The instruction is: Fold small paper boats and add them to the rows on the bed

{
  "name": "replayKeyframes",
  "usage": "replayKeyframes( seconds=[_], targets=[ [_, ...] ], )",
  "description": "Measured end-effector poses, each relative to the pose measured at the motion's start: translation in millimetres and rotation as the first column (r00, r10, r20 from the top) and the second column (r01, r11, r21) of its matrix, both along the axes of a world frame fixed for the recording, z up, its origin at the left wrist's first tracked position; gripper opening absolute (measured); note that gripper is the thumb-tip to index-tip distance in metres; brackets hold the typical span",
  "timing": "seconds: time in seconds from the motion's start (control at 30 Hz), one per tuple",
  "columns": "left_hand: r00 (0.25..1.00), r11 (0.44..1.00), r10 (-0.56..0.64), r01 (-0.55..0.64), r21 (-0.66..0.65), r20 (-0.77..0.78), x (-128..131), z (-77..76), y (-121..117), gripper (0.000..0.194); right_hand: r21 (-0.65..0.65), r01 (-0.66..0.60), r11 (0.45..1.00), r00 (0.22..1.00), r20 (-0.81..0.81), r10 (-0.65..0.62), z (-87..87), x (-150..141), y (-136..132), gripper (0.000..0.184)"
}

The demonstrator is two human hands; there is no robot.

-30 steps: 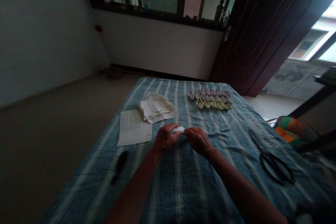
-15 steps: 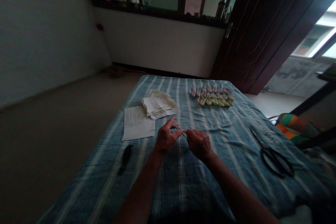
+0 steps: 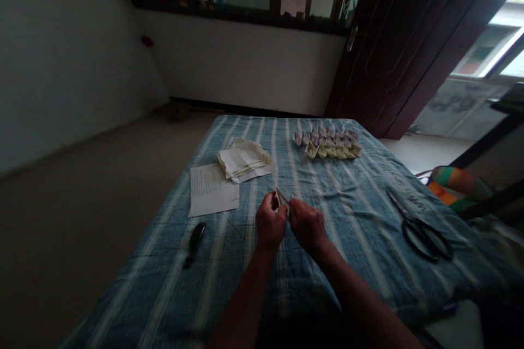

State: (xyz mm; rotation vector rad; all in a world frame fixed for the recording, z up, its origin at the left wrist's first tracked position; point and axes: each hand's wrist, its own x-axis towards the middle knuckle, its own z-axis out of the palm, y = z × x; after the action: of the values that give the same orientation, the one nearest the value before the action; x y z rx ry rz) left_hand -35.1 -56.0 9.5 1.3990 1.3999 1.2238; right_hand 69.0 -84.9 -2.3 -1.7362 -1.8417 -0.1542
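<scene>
Between my two hands is a small folded piece of paper [image 3: 281, 198], its pointed tip standing up above the fingers. My left hand [image 3: 271, 220] is closed on its left side, thumb toward me. My right hand [image 3: 306, 222] pinches its right edge with curled fingers. Much of the paper is hidden by the fingers. Beyond the hands to the left lies a stack of loose paper sheets [image 3: 245, 159], with a printed sheet [image 3: 213, 191] beside it. Farther off to the right stand rows of folded paper boats [image 3: 327, 142], some yellowish, some pale purple.
A striped blue cloth [image 3: 172, 289] covers the table. Black-handled scissors [image 3: 421, 232] lie on the right, and a small black knife-like object [image 3: 195, 244] on the left. A dark door [image 3: 393, 43] and a colourful cushion-like bundle [image 3: 458, 185] are beyond the table.
My left hand has moved right and closed around the folded paper, its fingers no longer spread. The paper has turned from flat and edge-on to upright. The view has shifted slightly.
</scene>
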Motion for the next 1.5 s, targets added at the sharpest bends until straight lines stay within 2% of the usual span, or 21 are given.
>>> replayKeyframes(
  seconds=[0.2,0.3,0.47,0.57,0.83,1.13,1.3,1.5],
  targets=[
    [0.979,0.998,-0.009,0.021,0.06,-0.202,-9,5.9,-6,0.024,-0.085,0.039,0.996,0.998,-0.041,-0.042,2.8,0,-6,0.023],
    [0.956,0.995,-0.021,0.05,0.092,-0.292,-11,7.4,-9,0.022,-0.116,0.053,0.992,0.996,-0.066,-0.061,4.4,-3,-9,0.022],
    [0.943,0.993,-0.03,0.067,0.1,-0.332,-11,6.2,-10,0.023,-0.191,0.084,0.978,0.986,-0.129,-0.109,5.5,-6,-11,0.016],
    [0.938,0.992,-0.06,0.095,0.087,-0.342,-15,6.8,-10,0.023,-0.252,0.039,0.967,0.971,-0.218,-0.096,5.7,-4,-11,0.016],
    [0.946,0.984,-0.166,0.179,0.022,-0.28,-25,6.9,-9,0.025,-0.306,-0.056,0.95,0.852,-0.511,-0.114,7.2,4,-7,0.022],
    [0.974,0.973,-0.223,0.22,-0.065,-0.048,-29,3.8,-9,0.029,-0.341,-0.143,0.929,0.685,-0.712,-0.155,6.5,7,-3,0.022],
    [0.974,0.972,-0.222,0.218,-0.088,-0.039,-30,1.5,-8,0.031,-0.343,-0.189,0.92,0.586,-0.791,-0.175,7.6,7,-6,0.02],
    [0.971,0.972,-0.222,0.213,-0.102,-0.083,-32,4.3,-8,0.03,-0.326,-0.262,0.908,0.514,-0.844,-0.154,7.2,9,-8,0.023]
  ],
)
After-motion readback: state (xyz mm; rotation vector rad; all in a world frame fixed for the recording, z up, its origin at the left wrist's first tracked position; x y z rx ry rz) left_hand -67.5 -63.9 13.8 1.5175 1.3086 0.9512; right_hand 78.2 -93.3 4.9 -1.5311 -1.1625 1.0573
